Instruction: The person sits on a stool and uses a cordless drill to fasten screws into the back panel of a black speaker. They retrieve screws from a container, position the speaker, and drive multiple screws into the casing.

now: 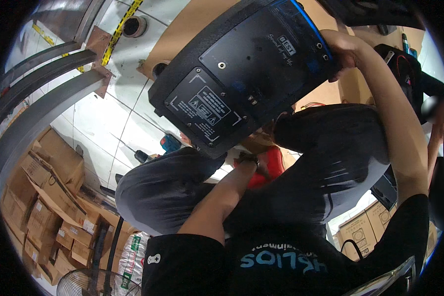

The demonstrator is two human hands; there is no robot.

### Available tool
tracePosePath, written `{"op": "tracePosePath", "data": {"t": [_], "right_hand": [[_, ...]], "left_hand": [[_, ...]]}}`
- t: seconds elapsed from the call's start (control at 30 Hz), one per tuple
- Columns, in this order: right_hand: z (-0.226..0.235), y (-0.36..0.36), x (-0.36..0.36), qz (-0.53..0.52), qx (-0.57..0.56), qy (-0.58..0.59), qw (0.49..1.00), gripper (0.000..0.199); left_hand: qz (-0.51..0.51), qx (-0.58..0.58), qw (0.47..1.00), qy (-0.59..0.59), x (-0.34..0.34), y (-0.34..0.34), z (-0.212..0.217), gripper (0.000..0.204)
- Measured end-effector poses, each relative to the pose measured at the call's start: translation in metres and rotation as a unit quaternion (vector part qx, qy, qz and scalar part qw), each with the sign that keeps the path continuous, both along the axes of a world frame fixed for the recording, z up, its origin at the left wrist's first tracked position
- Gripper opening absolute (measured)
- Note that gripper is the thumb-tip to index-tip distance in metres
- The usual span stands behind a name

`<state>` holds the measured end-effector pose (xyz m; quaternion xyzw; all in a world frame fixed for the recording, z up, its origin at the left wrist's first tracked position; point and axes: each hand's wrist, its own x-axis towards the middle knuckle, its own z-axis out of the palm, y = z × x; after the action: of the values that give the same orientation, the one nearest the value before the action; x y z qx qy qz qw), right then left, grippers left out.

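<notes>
A black speaker cabinet (251, 84) is held tilted above my lap, its panel with screws, sockets and printed labels facing me. My right hand (344, 53) grips its right side, with the fingers bent round the edge. Below the cabinet's lower edge, my left forearm reaches in between my knees. A dark band circles that wrist, and my left hand (262, 164) is mostly in shadow by a red object (275, 170); its fingers are hidden. Just left of the cabinet's lower corner, a blue and black power drill (168, 143) lies on the white tiles.
Cardboard boxes (59, 182) are piled at the left, below a grey metal frame (49, 108). A dark round cup-like object (134, 26) stands near yellow tape. Cardboard sheet (175, 32) lies beneath the cabinet. A fan (89, 282) is lower left. Another person's arm (435, 135) shows far right.
</notes>
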<state>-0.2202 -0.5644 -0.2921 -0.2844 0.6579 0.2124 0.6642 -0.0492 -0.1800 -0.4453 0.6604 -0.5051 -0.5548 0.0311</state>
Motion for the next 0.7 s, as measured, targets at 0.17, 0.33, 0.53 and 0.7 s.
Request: {"op": "tracePosePath", "data": {"t": [0.17, 0.33, 0.53, 0.7], "right_hand": [[-0.004, -0.003, 0.0, 0.024, 0.025, -0.017, 0.999, 0.065], [-0.008, 0.0, 0.003, -0.017, 0.038, 0.009, 0.999, 0.061], [-0.019, -0.006, 0.009, 0.022, 0.079, 0.006, 0.997, 0.061], [-0.003, -0.005, 0.013, 0.039, 0.035, -0.002, 0.999, 0.08]], "left_hand": [[-0.042, -0.005, 0.999, -0.01, -0.001, -0.004, 0.001, 0.035], [-0.097, -0.023, 0.995, -0.014, -0.004, -0.005, 0.013, 0.032], [-0.302, -0.035, 0.952, 0.029, 0.011, -0.055, 0.088, 0.031], [-0.173, -0.179, 0.955, 0.163, 0.106, -0.171, 0.179, 0.026]]}}
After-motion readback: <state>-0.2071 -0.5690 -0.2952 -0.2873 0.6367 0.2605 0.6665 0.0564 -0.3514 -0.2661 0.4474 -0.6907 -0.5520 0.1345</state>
